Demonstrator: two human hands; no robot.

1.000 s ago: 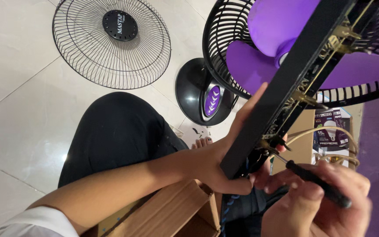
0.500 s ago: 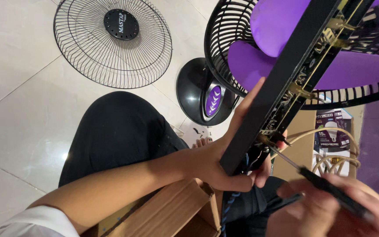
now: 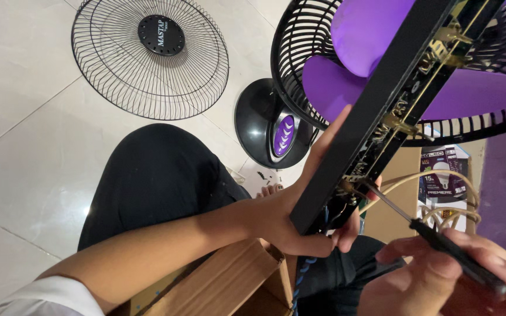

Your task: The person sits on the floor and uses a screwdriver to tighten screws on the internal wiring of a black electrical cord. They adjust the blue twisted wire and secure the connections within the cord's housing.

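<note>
My left hand (image 3: 300,210) grips the lower end of a long black housing (image 3: 376,111) that slants up to the right, its open side showing brass contacts and wiring. My right hand (image 3: 446,275) holds a screwdriver (image 3: 434,234) with a black handle; its metal tip touches the lower end of the housing's open side near my left fingers. Cream wires (image 3: 440,199) loop out of the housing just above my right hand. Behind the housing sits a fan with purple blades (image 3: 358,64) inside a black rear grille (image 3: 300,52).
A detached black wire fan guard (image 3: 147,58) lies on the white tiled floor at upper left. A round black fan base (image 3: 267,131) with a purple patch lies beside my black-trousered knee (image 3: 159,175). A cardboard box (image 3: 229,281) sits below, a small printed carton (image 3: 440,175) at right.
My right hand and the screwdriver have slid down and to the right, the shaft now showing longer between handle and housing. My left hand keeps its grip on the housing.
</note>
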